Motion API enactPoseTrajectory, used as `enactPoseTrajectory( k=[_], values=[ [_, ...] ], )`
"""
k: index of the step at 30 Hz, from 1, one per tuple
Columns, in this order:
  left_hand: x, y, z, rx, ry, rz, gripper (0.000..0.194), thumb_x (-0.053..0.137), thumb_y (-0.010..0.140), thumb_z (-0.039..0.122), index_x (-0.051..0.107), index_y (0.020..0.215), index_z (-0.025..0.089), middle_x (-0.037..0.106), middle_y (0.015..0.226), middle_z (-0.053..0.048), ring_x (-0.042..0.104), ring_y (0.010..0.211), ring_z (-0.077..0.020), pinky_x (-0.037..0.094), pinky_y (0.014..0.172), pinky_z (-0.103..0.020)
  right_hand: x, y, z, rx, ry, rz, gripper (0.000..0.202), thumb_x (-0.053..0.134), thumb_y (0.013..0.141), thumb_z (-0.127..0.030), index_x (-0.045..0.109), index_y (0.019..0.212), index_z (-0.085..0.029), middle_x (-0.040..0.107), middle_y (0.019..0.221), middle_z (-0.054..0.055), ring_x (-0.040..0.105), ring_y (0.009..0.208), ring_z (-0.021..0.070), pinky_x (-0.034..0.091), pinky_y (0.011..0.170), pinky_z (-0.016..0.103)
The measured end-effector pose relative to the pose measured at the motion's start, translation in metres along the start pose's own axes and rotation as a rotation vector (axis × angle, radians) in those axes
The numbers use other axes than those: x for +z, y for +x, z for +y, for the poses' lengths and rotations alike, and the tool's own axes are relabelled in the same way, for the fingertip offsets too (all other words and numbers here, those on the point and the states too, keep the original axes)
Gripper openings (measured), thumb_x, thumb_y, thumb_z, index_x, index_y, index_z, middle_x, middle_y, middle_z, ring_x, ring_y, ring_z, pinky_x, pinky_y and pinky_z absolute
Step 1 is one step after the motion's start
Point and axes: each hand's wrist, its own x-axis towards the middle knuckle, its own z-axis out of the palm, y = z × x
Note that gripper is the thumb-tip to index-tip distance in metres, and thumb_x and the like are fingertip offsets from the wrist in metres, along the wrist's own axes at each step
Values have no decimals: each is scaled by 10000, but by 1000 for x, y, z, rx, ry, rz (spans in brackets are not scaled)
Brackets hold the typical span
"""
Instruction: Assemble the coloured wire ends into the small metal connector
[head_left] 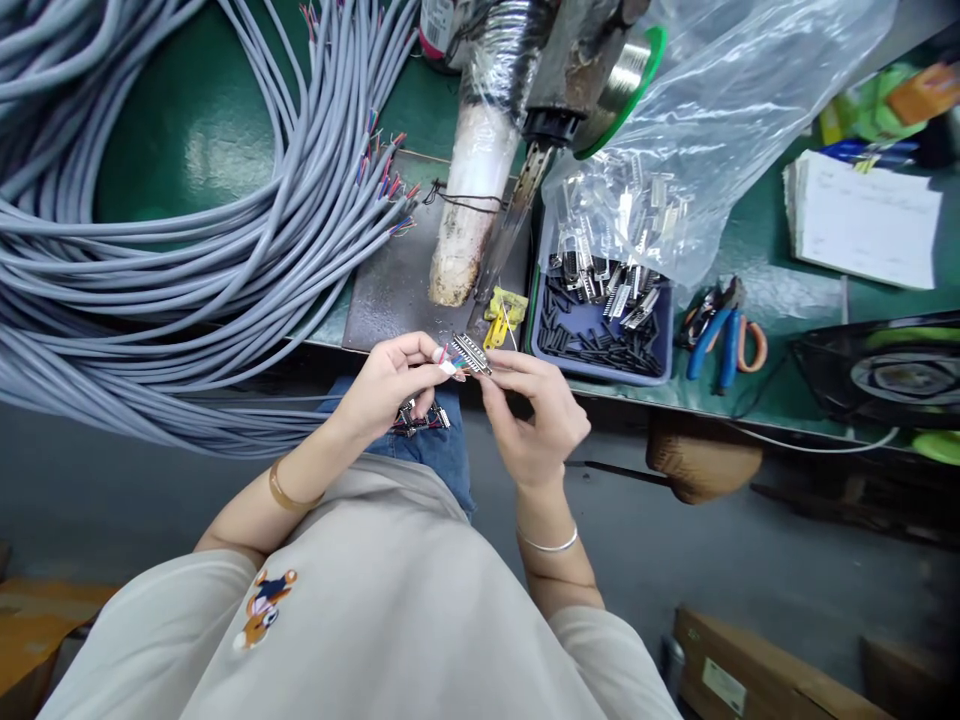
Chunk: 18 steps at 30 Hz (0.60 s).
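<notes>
My left hand point(390, 385) pinches the coloured wire ends of a grey cable against a small metal pin connector point(472, 352), and more small connectors point(420, 417) hang under its palm. My right hand point(536, 415) grips the same pin connector from the right side with thumb and fingers. Both hands meet just in front of the bench edge, below a yellow clip point(501, 312) and the tip of a mounted soldering tool point(517, 215).
A large coil of grey cables point(172, 270) with stripped ends fills the left of the green bench. A blue tray point(600, 335) of small black and metal parts sits right of the hands, under a clear plastic bag point(675, 150). Blue pliers point(716, 335) and a paper stack point(862, 220) lie further right.
</notes>
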Motion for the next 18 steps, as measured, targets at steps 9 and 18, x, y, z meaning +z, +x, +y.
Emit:
enactPoseTrajectory(
  k=[9, 18],
  values=[
    [2, 1, 3, 23, -6, 16, 246, 829, 623, 193, 593, 664, 137, 626, 626, 52, 457, 294, -15, 301, 295, -146, 11, 1, 2, 212, 198, 4, 95, 696, 903, -133, 671, 880, -222, 800, 963, 20, 769, 869, 155, 633, 723, 276],
    [6, 6, 0, 141, 60, 112, 256, 831, 648, 235, 593, 701, 153, 612, 633, 51, 441, 322, -9, 299, 319, -152, 12, 7, 7, 31, 76, -4, 142, 685, 885, -104, 637, 894, -237, 806, 1015, 39, 782, 910, 185, 640, 797, 331]
  ],
)
